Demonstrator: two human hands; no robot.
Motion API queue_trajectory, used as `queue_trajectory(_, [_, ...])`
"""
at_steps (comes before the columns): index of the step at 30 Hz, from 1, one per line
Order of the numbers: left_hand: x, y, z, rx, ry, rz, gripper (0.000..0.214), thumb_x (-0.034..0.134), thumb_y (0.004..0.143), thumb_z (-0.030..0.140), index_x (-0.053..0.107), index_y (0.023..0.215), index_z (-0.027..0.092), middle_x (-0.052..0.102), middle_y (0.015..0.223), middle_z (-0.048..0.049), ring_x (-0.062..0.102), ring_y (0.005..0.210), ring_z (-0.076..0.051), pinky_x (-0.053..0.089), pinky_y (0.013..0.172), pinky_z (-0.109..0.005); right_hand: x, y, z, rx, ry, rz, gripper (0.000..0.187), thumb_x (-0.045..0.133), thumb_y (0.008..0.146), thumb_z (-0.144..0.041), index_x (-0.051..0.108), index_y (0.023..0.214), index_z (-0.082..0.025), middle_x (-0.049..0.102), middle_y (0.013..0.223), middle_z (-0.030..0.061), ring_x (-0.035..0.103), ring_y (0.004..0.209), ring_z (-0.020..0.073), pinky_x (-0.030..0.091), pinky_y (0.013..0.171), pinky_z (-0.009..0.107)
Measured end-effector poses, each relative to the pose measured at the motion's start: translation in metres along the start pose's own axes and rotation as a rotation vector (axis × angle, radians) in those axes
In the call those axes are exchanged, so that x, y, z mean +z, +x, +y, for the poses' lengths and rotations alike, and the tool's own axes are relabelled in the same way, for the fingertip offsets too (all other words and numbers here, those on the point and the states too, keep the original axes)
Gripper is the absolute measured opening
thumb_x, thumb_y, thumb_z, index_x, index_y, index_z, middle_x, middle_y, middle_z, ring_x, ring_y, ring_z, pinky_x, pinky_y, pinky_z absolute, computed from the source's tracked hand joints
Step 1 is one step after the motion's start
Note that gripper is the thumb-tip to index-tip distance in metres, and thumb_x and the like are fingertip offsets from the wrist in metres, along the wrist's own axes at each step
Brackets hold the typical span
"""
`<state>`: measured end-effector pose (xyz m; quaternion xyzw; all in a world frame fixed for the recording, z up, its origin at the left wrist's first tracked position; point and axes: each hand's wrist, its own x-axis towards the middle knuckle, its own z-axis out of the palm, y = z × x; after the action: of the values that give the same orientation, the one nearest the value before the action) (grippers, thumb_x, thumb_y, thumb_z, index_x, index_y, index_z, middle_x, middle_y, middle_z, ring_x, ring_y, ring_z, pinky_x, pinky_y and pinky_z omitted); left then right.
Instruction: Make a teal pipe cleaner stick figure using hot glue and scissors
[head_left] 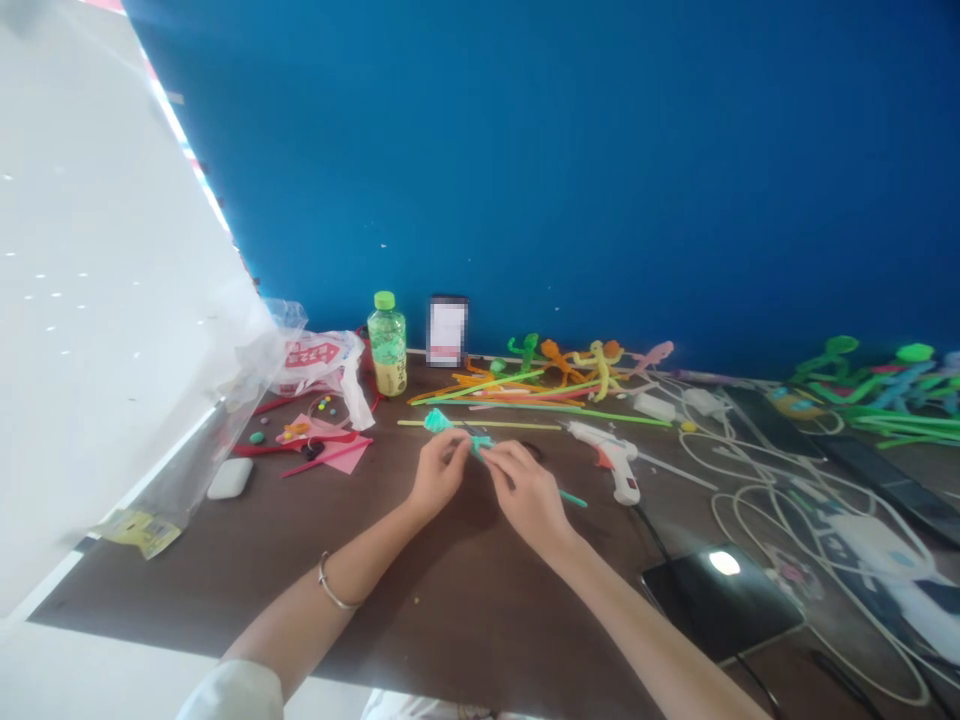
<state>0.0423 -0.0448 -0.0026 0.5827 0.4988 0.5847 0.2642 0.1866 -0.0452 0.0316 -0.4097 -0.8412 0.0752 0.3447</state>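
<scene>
The left hand (pixel 440 474) and right hand (pixel 527 495) are close together above a dark brown tabletop (pixel 450 620), both pinching a fuzzy teal pipe cleaner (pixel 480 443). Its wire runs between the fingertips, with a tight, knotted tuft (pixel 437 421) standing beyond the left hand and a thin tail (pixel 571 498) sticking out past the right. The fingers look clamped on it, not merely resting against it.

It should be very light and soft on the surface, yet the wire inside will hold a bend, so it should stay put when released. The fuzz gives the fingers good grip, and the bare stem close to the tuft looks the surest place to hold (the tuft itself would likely squash or loosen).

A slender silver bangle (pixel 335 583) circles the left wrist. Just right of the hands lies a white hot glue gun (pixel 611 458), and beyond them is a loose spread of straight multicoloured pipe cleaners (pixel 510 390). Small twisted pipe-cleaner figures (pixel 570 362) stand in a row against a blue wall (pixel 525 150).

Nothing can be read clearly: a crumpled clear plastic bag (pixel 319 360) has a red panel with white lettering, too blurred to make out, and a green-capped plastic bottle (pixel 387 345) shows no legible brand. The upright rectangular card (pixel 448 331) beside the bottle is pixelated
</scene>
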Motion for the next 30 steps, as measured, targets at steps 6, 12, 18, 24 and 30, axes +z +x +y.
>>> queue_trajectory(6, [0.000, 0.001, -0.003, 0.025, -0.093, -0.144, 0.019, 0.046, 0.084, 0.031, 0.058, 0.082, 0.016, 0.062, 0.082, -0.0049, 0.057, 0.079, -0.016, 0.044, 0.075, -0.028, -0.015, 0.016, 0.026, -0.009, 0.036, -0.142, 0.021, 0.045, 0.085, -0.020, 0.065, 0.082, -0.022, 0.063, 0.083, 0.0025, 0.060, 0.074, 0.0141, 0.045, 0.067, 0.024])
queue_trajectory(12, [-0.004, 0.001, -0.004, 0.326, 0.237, -0.168, 0.016, 0.044, 0.083, 0.019, 0.061, 0.083, 0.019, 0.062, 0.087, -0.0072, 0.054, 0.085, -0.018, 0.043, 0.077, -0.031, -0.038, 0.031, 0.020, -0.062, -0.219, -0.229, 0.019, 0.043, 0.086, -0.021, 0.060, 0.076, -0.019, 0.061, 0.079, 0.0028, 0.057, 0.073, 0.0155, 0.039, 0.065, 0.025])
queue_trajectory(18, [-0.006, 0.001, -0.007, 0.522, 0.524, -0.059, 0.014, 0.050, 0.079, 0.016, 0.062, 0.084, 0.020, 0.062, 0.086, -0.0078, 0.053, 0.086, -0.020, 0.041, 0.077, -0.035, -0.032, 0.026, 0.000, -0.032, -0.331, -0.139, 0.020, 0.039, 0.087, -0.019, 0.056, 0.077, -0.018, 0.060, 0.077, 0.0035, 0.055, 0.068, 0.0146, 0.036, 0.059, 0.024])
queue_trajectory(24, [-0.007, -0.002, -0.005, 0.472, 0.610, -0.004, 0.014, 0.051, 0.078, 0.016, 0.062, 0.083, 0.022, 0.063, 0.081, -0.0060, 0.054, 0.085, -0.020, 0.038, 0.081, -0.038, -0.016, 0.011, -0.009, -0.008, -0.195, -0.010, 0.022, 0.038, 0.088, -0.022, 0.057, 0.078, -0.018, 0.061, 0.076, 0.0031, 0.057, 0.069, 0.0149, 0.039, 0.060, 0.024])
queue_trajectory(30, [-0.003, -0.003, -0.001, 0.151, 0.238, 0.011, 0.015, 0.045, 0.083, 0.022, 0.059, 0.081, 0.019, 0.064, 0.081, -0.0047, 0.056, 0.078, -0.017, 0.042, 0.074, -0.031, 0.002, -0.004, -0.004, 0.007, 0.030, 0.045, 0.021, 0.040, 0.086, -0.020, 0.061, 0.090, -0.019, 0.063, 0.087, 0.0049, 0.060, 0.079, 0.0162, 0.046, 0.069, 0.026])
